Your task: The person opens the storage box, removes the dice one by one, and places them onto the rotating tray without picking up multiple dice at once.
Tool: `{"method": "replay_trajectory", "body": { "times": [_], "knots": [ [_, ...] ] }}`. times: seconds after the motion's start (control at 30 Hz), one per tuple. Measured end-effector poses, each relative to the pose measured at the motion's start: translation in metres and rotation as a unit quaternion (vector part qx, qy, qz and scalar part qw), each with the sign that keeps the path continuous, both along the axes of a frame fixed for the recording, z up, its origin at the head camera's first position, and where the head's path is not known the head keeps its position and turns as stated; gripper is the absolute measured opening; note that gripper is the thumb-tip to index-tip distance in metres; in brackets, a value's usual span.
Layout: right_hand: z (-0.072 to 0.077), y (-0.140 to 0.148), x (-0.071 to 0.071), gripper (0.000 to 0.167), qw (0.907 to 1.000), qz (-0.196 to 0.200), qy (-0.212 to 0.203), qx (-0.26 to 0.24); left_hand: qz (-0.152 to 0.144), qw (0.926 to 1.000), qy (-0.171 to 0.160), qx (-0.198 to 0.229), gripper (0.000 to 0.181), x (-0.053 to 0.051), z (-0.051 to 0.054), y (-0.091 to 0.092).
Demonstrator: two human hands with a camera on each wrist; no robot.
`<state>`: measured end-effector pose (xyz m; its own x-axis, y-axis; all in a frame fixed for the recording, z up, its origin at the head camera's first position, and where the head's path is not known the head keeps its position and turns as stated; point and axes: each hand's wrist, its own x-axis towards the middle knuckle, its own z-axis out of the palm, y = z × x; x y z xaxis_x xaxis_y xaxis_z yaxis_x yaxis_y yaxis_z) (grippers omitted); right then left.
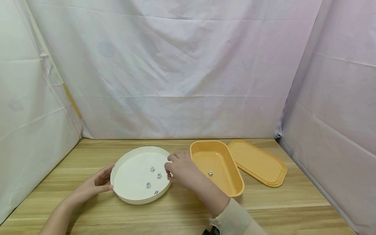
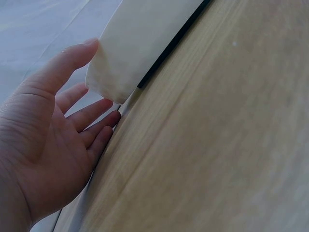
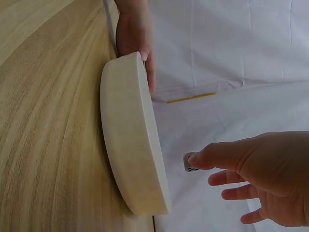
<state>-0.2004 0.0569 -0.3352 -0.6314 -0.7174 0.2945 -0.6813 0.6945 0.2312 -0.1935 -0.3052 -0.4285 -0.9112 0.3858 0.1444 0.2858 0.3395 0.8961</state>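
Observation:
A round white tray (image 1: pixel 132 178) holds several white dice, among them a die (image 1: pixel 148 185) with blue pips. At the tray's left side my left hand (image 1: pixel 95 184) steadies the wall, thumb and fingers spread and fairly straight; in the left wrist view that hand (image 2: pixel 58 130) meets the tray's edge (image 2: pixel 145 34). Over the tray's right rim, my right hand (image 1: pixel 183 169) pinches one die (image 3: pixel 189 162), seen at the thumb tip in the right wrist view. To its right is an orange box (image 1: pixel 217 147) with a single die (image 1: pixel 210 173) inside.
An orange lid (image 1: pixel 258 163) lies flat on the wooden table (image 1: pixel 279 212), right of the box and against it. White cloth (image 1: pixel 176 81) hangs behind and on both sides.

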Motion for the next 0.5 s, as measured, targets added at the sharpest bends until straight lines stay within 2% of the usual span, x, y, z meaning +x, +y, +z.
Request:
{"method": "replay_trajectory", "body": {
  "times": [0.23,0.5],
  "knots": [
    [-0.007,-0.012,-0.002,0.015,0.999,-0.022,-0.036,0.016,-0.01,0.9999,0.011,0.006,0.073,0.0,0.0,0.0],
    [-0.013,-0.021,-0.003,0.015,0.9972,-0.032,-0.065,0.021,-0.008,1.0,-0.002,0.004,0.073,0.0,0.0,0.0]
  ]
}}
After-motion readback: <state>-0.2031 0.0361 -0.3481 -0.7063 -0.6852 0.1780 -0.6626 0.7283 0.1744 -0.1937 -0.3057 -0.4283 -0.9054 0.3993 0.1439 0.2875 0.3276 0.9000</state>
